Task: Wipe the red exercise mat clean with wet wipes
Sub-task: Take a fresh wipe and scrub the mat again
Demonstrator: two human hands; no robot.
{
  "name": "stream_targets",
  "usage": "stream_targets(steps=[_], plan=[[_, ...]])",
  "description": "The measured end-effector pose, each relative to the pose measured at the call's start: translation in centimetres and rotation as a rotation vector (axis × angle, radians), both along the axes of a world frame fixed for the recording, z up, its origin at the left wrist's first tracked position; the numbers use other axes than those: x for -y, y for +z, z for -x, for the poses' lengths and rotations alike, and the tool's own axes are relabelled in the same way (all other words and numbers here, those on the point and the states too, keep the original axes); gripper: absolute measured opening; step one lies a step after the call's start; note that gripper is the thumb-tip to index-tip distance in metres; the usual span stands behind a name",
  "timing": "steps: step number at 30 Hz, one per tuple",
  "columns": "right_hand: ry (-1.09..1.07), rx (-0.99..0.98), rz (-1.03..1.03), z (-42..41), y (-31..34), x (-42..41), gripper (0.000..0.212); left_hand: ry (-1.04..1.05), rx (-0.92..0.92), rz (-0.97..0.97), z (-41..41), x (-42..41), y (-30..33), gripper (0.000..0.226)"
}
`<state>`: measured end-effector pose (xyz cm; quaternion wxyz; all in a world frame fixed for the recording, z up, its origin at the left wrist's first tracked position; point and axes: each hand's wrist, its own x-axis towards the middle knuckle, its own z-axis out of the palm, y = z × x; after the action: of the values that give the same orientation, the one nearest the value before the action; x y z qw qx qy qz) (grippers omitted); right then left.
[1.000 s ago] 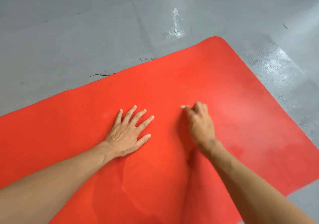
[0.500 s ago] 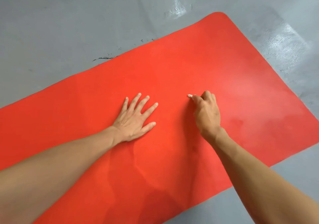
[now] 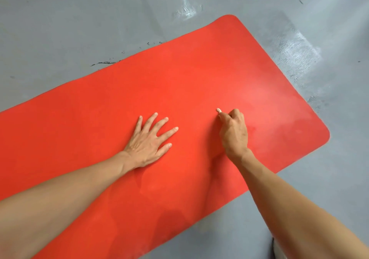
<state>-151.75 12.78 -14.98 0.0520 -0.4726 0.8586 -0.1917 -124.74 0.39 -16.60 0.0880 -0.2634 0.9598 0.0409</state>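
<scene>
Mat position: the red exercise mat point(image 3: 199, 83) lies flat on the grey floor point(image 3: 60, 19), its long axis running from your lower left up to the rounded far-right end
Left hand: your left hand point(image 3: 148, 144) rests palm down on the mat, fingers straight and spread apart — it looks like a brace
Right hand: your right hand point(image 3: 233, 132) is curled into a loose fist, knuckles on the mat, with a small white scrap showing at its fingertips — probably the wet wipe point(image 3: 218, 110), though too little shows to be sure
What the next stroke turns on: unwiped mat lies on every side of the wipe, and the right hand is the nearer one to the far-right end, so I'd judge strokes run along the long axis
Mat surface: matte red, with a paler, hazy patch just right of your right hand and a darker blotch near the left forearm; whether that is damp or shadow, I cannot tell
</scene>
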Motion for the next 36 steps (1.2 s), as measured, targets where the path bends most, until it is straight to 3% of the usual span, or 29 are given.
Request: stream_targets(steps=[3, 8, 11, 13, 15, 17, 20, 22, 24, 27, 29, 32, 36], plan=[[0.000, 0.045, 0.032, -3.3, 0.1, -1.5, 0.020, -0.009, -0.015, 0.017, 0.2, -0.9, -0.3, 0.060], [0.609, 0.057, 0.016, -7.6, 0.2, -6.0, 0.038, -0.066, -0.003, 0.046, 0.6, -1.2, -0.1, 0.060], [0.338, 0.114, 0.070, -2.5, -0.3, -5.4, 0.022, -0.088, -0.004, 0.052, 1.1, -1.6, 0.0, 0.059], [0.049, 0.061, 0.066, 0.9, -0.4, -5.0, 0.020, -0.124, -0.006, 0.065, 1.6, -1.9, 0.3, 0.058], [-0.097, 0.016, 0.066, 1.2, -0.3, -5.6, 0.023, -0.184, -0.008, 0.089, 2.0, -2.2, 0.5, 0.057], [-0.041, 0.013, 0.043, -2.2, 0.1, -7.2, 0.025, -0.227, -0.016, 0.094, 2.8, -2.9, 0.5, 0.057], [0.311, 0.053, -0.001, -8.1, 0.2, -11.1, 0.042, -0.267, -0.041, 0.091, 4.0, -3.9, 0.2, 0.057], [0.459, 0.047, -0.024, -7.6, 0.3, -12.2, 0.048, -0.295, -0.058, 0.075, 4.9, -4.8, 0.0, 0.056], [0.323, 0.042, 0.004, -4.5, 0.0, -11.6, 0.047, -0.330, -0.073, 0.067, 5.6, -5.5, 0.1, 0.056], [-0.071, 0.033, 0.048, 0.3, -0.3, -10.5, 0.037, -0.359, -0.079, 0.058, 6.2, -6.3, 0.1, 0.056], [-0.167, 0.036, 0.054, -0.1, -0.5, -10.5, 0.030, -0.368, -0.078, 0.055, 6.3, -6.6, 0.1, 0.055], [-0.063, 0.052, 0.091, -5.4, -0.1, -12.2, 0.020, -0.353, -0.108, 0.066, 6.2, -6.8, -0.3, 0.055], [0.335, 0.109, -0.014, -10.9, 0.6, -16.3, 0.032, -0.323, -0.167, 0.074, 5.8, -7.4, -0.9, 0.056]])
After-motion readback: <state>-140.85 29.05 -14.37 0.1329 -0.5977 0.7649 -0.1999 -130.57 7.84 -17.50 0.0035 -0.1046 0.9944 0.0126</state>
